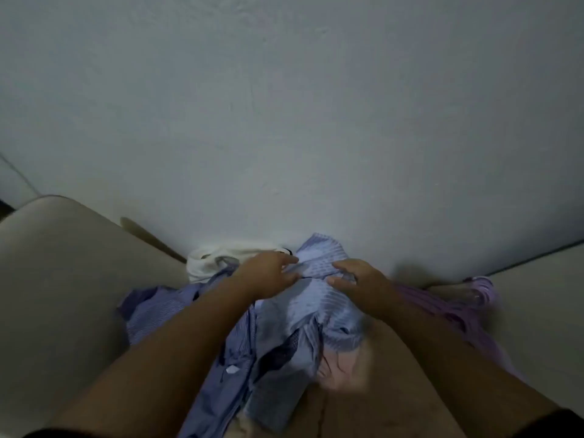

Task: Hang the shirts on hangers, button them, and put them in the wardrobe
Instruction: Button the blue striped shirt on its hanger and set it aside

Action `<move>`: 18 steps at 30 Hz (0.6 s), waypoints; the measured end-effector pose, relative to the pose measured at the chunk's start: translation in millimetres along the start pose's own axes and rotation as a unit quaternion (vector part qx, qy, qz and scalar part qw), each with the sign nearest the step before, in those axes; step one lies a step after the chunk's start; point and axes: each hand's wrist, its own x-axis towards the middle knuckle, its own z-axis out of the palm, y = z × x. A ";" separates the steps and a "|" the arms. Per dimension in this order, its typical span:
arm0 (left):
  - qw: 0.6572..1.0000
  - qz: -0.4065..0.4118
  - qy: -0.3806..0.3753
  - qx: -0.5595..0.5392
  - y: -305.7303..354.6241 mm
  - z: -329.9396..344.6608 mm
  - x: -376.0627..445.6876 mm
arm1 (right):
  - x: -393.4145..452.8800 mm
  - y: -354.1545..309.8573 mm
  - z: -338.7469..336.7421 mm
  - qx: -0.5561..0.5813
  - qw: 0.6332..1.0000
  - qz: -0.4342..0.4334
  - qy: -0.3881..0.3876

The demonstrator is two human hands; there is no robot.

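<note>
A heap of shirts lies on a beige seat against a white wall. On top is a light blue striped shirt (319, 289). My left hand (268, 275) grips its cloth near the collar on the left. My right hand (357, 281) grips the same shirt on the right, fingers curled into the fabric. A darker blue striped shirt (221, 368) hangs down under my left forearm. A purple striped shirt (458, 308) lies to the right, and a white garment (218, 259) sits at the back left. No hanger shows clearly.
The beige seat (63, 295) spreads to the left and to the right of the heap. The white wall (284, 121) rises close behind it. A pink cloth (341, 371) peeks out under the blue shirts.
</note>
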 end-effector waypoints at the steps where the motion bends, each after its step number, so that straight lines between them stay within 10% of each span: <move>1: 1.000 0.002 0.007 -0.009 -0.8 10.8 5.4 | 3.7 7.9 6.5 0.009 1.000 -0.011 0.021; 6: 0.993 0.005 0.092 -0.073 -9.5 55.6 40.7 | 27.0 40.2 30.6 0.087 0.992 -0.011 0.096; 12: 0.988 -0.085 -0.019 -0.126 -14.3 75.4 47.9 | 15.1 44.6 43.3 0.163 0.983 -0.037 0.076; 18: 0.947 -0.089 0.023 -0.308 -4.4 52.7 12.3 | -19.6 32.0 39.1 0.183 0.981 -0.041 0.047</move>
